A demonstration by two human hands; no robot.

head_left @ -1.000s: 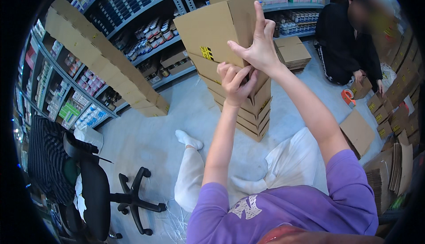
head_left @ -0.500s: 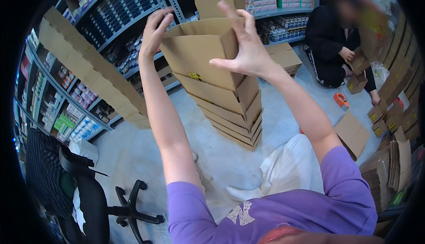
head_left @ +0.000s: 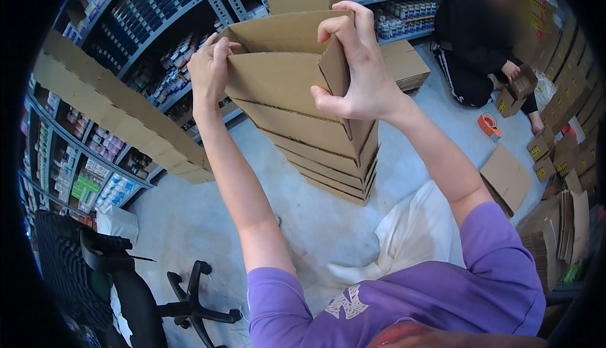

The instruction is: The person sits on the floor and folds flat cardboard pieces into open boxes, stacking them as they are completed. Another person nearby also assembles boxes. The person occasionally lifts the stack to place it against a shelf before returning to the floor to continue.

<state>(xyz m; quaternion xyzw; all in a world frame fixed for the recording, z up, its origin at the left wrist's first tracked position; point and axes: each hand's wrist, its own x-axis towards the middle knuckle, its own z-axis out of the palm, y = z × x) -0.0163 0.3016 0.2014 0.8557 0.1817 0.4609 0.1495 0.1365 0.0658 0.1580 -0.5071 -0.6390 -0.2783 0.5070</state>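
In front of me stands a tall stack of nested cardboard boxes [head_left: 315, 150], and an open-topped cardboard box [head_left: 274, 78] is on top of it. My left hand [head_left: 209, 70] pinches this box's left rim, its fingertips bent over the edge. At the right corner, my right hand [head_left: 365, 73] is closed round the box. Its fingers curl by the top edge and its thumb lies against the front panel. The opening faces up, and I see bare inner walls; the bottom is hidden.
Another tall column of boxes [head_left: 117, 108] rises at left, before stocked shelves. A black wheeled chair [head_left: 136, 304] is at lower left. At right a co-worker [head_left: 473, 45] in dark clothes handles a small box near an orange tape dispenser [head_left: 488, 126]. Flat cardboard [head_left: 507, 179] lies nearby.
Both hands have closed onto the top box; half a second ago their fingers were spread around it. The co-worker has leaned slightly and shifted the small box.
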